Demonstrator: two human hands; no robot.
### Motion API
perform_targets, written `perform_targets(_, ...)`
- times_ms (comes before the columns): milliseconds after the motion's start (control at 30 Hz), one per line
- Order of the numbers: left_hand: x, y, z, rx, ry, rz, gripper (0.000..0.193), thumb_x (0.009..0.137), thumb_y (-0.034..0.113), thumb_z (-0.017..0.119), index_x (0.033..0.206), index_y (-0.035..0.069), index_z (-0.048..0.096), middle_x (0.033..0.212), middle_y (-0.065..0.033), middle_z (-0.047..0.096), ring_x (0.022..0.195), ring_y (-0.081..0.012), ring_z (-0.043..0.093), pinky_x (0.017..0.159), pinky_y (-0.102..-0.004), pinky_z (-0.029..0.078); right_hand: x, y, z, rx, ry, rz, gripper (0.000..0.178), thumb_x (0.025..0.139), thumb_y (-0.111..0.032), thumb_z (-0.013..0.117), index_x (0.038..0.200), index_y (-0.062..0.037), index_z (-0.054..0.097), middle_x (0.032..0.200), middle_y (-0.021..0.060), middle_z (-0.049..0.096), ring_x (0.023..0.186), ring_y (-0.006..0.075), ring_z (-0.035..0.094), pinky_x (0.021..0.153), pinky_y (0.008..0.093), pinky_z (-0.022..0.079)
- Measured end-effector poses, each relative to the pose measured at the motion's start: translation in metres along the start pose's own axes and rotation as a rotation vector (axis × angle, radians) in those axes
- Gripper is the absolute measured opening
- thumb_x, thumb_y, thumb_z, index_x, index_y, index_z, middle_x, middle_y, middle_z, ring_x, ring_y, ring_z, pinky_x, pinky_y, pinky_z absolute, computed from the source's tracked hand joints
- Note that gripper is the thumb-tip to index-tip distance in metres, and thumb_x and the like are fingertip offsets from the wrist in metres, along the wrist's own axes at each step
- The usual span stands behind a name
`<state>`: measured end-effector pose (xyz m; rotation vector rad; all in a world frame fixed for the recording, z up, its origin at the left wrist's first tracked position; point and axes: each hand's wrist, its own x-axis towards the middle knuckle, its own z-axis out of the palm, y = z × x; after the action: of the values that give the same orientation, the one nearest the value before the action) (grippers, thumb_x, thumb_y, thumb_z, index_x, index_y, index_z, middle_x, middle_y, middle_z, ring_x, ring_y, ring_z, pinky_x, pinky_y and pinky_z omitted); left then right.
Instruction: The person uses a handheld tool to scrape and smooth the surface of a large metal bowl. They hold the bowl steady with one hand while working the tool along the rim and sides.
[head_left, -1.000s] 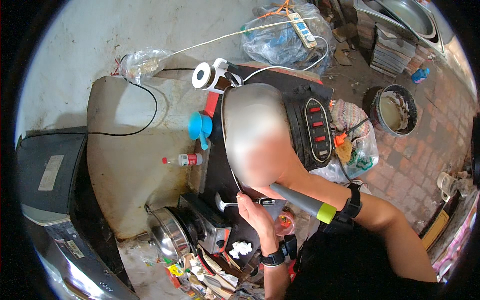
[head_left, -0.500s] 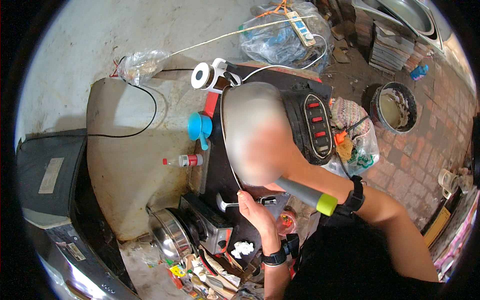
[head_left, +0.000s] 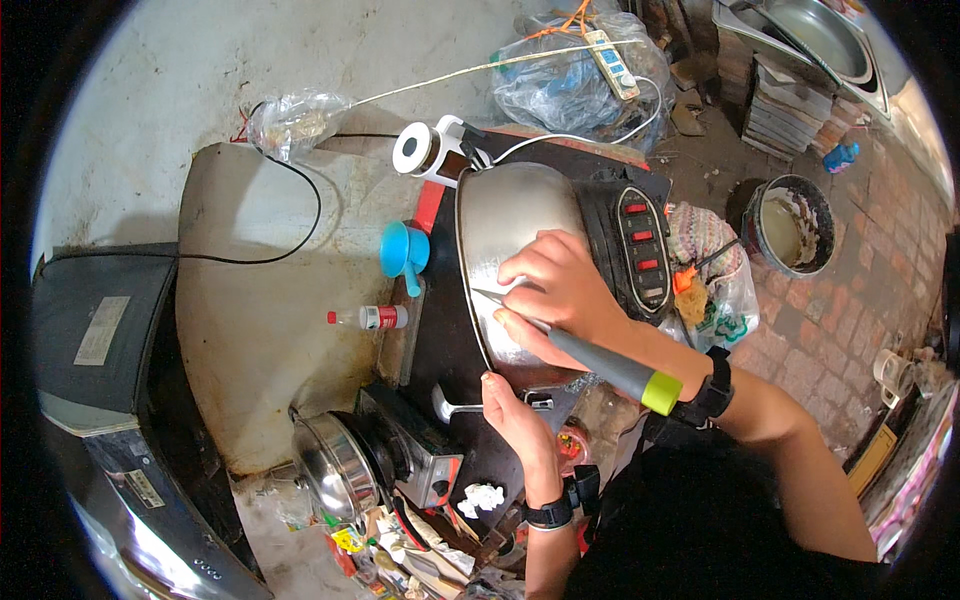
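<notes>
A large steel pot (head_left: 515, 205) lies in front of me, its curved wall facing up and its rim toward the left. It adjoins a black base with red switches (head_left: 636, 245). My right hand (head_left: 560, 290) is closed around a knife (head_left: 620, 370) with a grey handle and lime-green end. The pointed blade lies against or just over the pot wall; I cannot tell if it touches. Below, the fingers of my left hand (head_left: 512, 412) pinch the near end of the pot's rim. A ladle (head_left: 450, 405) lies beside that hand.
Left of the pot are a blue dipper (head_left: 400, 250) and a small red-capped bottle (head_left: 368, 317). A white-lidded jug (head_left: 430, 148) stands behind. A steel pan (head_left: 335, 465) and crumpled tissue (head_left: 482, 499) are near left; a bucket (head_left: 790, 225) stands on the brick floor at right.
My right hand and the pot wall were blurred before and are now sharp. The hand with the knife has shifted slightly toward me. The left hand keeps its hold on the rim.
</notes>
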<state>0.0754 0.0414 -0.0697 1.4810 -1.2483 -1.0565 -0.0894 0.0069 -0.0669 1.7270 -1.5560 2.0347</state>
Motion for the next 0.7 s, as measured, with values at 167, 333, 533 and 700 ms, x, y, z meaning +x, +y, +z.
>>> perform_targets(167,-0.003,0.004,0.006,-0.139,-0.037,0.038,0.037,0.109,0.027,0.042,0.081,0.004,0.046,0.082,0.0041,0.046,0.079,-0.007,0.04,0.072,-0.0259,0.036,-0.018,-0.027,-0.008,0.016,-0.121,-0.069,0.017,0.068,-0.017,0.074,0.07,-0.0122,0.059,0.093,0.002,0.061,0.094,0.0233,0.057,0.099,0.0497,0.039)
perform_targets(333,0.001,0.009,0.01,-0.017,0.005,0.067,0.039,0.109,0.03,0.042,0.078,0.006,0.043,0.079,0.0046,0.043,0.077,-0.0082,0.037,0.069,-0.0274,0.035,-0.005,-0.002,0.005,-0.017,0.018,-0.044,0.015,0.07,-0.017,0.075,0.075,-0.0118,0.061,0.094,0.0024,0.061,0.092,0.0236,0.057,0.092,0.0459,0.041)
perform_targets(533,-0.003,0.008,0.012,-0.066,0.054,0.011,0.04,0.109,0.034,0.043,0.079,0.007,0.046,0.08,0.0048,0.047,0.077,-0.0078,0.041,0.071,-0.0267,0.038,-0.012,-0.011,0.0,-0.065,-0.28,0.028,0.015,0.069,-0.019,0.073,0.073,-0.0127,0.06,0.096,0.0026,0.062,0.094,0.0238,0.058,0.1,0.0517,0.038)
perform_targets(700,0.0,0.014,0.01,-0.152,-0.032,-0.046,0.038,0.109,0.035,0.043,0.082,0.008,0.048,0.083,0.0045,0.049,0.079,-0.0067,0.043,0.073,-0.0264,0.039,-0.027,-0.024,-0.007,0.041,-0.1,-0.096,0.019,0.07,-0.028,0.074,0.073,-0.0146,0.061,0.101,0.0033,0.062,0.103,0.0246,0.057,0.104,0.0561,0.035)
